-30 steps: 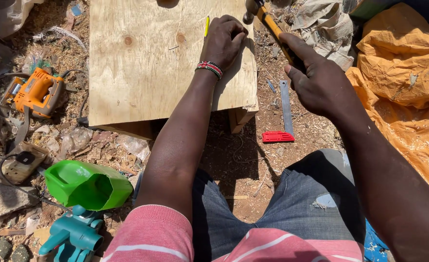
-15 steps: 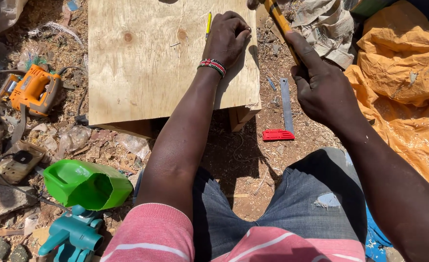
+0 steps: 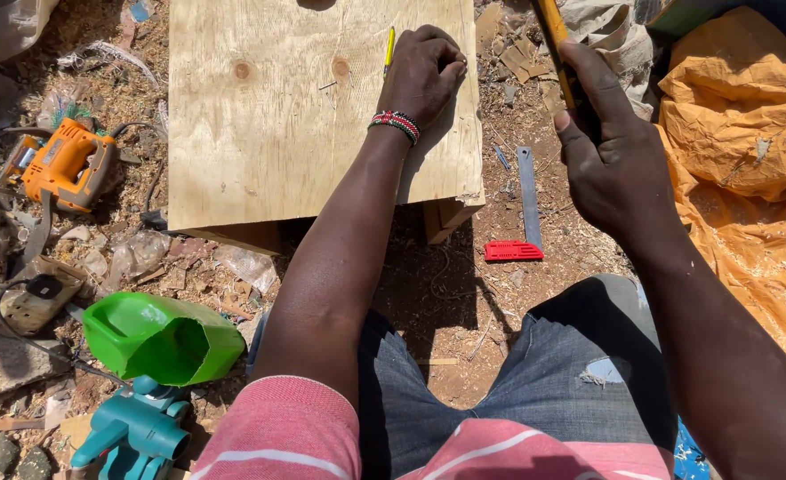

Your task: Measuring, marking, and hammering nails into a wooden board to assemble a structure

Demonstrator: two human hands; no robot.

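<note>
My left hand (image 3: 424, 67) rests on the right part of a plywood board (image 3: 268, 124), fingers curled and fingertips pinched near the board's edge; anything between them is hidden. A beaded band circles that wrist. A yellow pencil (image 3: 389, 46) lies on the board just left of the hand, and a small loose nail (image 3: 326, 86) lies farther left. My right hand (image 3: 611, 160) is raised to the right of the board, closed around a yellow wooden handle (image 3: 553, 36) that runs up out of view.
A metal square with a red stock (image 3: 525, 218) lies on the dirt below the board's right corner. An orange jigsaw (image 3: 64, 164), a green plastic container (image 3: 157, 338) and a teal power tool (image 3: 135, 431) sit at left. An orange tarp (image 3: 749, 178) covers the right.
My right hand has drawn the handle to the right, away from the board, and the handle now stands steeper. My left hand has stayed pinched at the same spot on the plywood.
</note>
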